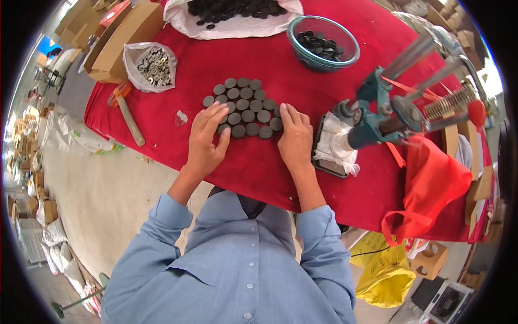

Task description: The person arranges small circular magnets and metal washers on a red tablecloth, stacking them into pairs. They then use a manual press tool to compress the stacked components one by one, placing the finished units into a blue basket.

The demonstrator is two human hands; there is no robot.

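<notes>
Several flat, round black discs (pixel 248 116) lie close together in one layer on the red cloth. My left hand (pixel 207 139) is at the group's near left edge, fingers stretched forward over the outer discs and thumb apart. On the opposite side my right hand (pixel 295 136) lies low on the cloth, its fingers extended and the tips against the rightmost discs. Neither hand grips anything. Parts of a few discs are hidden under the left fingers.
A teal hand press (pixel 372 132) stands close to my right hand, a red bag (pixel 431 178) beyond it. Farther off are a glass bowl of black discs (pixel 324 60), a white sack (pixel 186 28), a bag of metal parts (pixel 127 62) and a hammer (pixel 130 120).
</notes>
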